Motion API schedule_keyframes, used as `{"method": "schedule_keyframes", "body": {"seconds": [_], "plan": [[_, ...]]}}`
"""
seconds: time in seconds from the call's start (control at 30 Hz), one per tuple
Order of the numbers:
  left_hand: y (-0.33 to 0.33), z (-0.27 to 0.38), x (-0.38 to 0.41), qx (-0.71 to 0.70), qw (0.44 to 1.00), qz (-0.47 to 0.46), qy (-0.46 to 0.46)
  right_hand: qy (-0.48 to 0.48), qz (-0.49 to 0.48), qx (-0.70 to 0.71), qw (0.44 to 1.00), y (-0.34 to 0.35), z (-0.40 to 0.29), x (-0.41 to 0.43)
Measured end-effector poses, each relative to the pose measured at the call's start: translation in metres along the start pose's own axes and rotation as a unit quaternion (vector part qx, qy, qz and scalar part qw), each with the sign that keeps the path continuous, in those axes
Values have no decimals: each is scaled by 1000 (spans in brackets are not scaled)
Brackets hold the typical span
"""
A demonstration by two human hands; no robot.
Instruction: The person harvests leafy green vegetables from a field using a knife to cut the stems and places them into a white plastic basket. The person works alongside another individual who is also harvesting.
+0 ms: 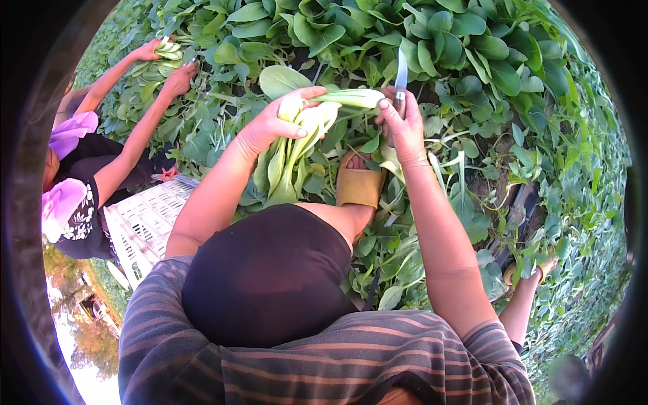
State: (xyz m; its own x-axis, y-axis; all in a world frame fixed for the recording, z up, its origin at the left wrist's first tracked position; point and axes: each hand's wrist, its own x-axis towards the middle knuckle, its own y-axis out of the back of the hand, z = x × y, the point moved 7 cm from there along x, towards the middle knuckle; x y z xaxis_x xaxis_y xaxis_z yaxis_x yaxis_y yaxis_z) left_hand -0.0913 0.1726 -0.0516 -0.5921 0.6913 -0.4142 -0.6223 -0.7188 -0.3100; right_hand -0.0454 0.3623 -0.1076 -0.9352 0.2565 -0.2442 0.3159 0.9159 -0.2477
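My left hand [278,119] is closed around a bunch of leafy greens with pale stems [314,121], like bok choy, whose leaves hang down toward my knee. Another cut head of bok choy [354,97] lies across between my two hands, its white base at my right thumb. In my right hand [402,119] is a small knife [401,76]. Its blade points up and away from me, and its brown handle sits in my palm. My right thumb and the base of the head meet; whether the fingers also grip it is hard to tell.
Dense standing bok choy [455,40] grows ahead. Cut leaves [400,268] litter the ground around my sandalled foot [360,185]. To the left, a co-worker's hand [149,50] holds greens beside a white plastic crate [152,217]. A dark hose or strip [524,207] runs at right.
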Motion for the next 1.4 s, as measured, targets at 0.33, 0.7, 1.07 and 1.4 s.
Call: {"method": "schedule_keyframes", "body": {"seconds": [0.33,0.7,1.07,1.4], "plan": [[-20,63,-8,-30,994,-82,-68,42,32,-108,993,11,-68,-14],[-41,-6,14,-85,991,-82,61,-117,-7,10,993,-38,-10,-40],[-19,29,133,707,692,-18,144,-101,-33,-444,890,-20,46,37],[53,-20,63,430,881,199,-4,-141,-72,-447,880,-25,65,66]]}}
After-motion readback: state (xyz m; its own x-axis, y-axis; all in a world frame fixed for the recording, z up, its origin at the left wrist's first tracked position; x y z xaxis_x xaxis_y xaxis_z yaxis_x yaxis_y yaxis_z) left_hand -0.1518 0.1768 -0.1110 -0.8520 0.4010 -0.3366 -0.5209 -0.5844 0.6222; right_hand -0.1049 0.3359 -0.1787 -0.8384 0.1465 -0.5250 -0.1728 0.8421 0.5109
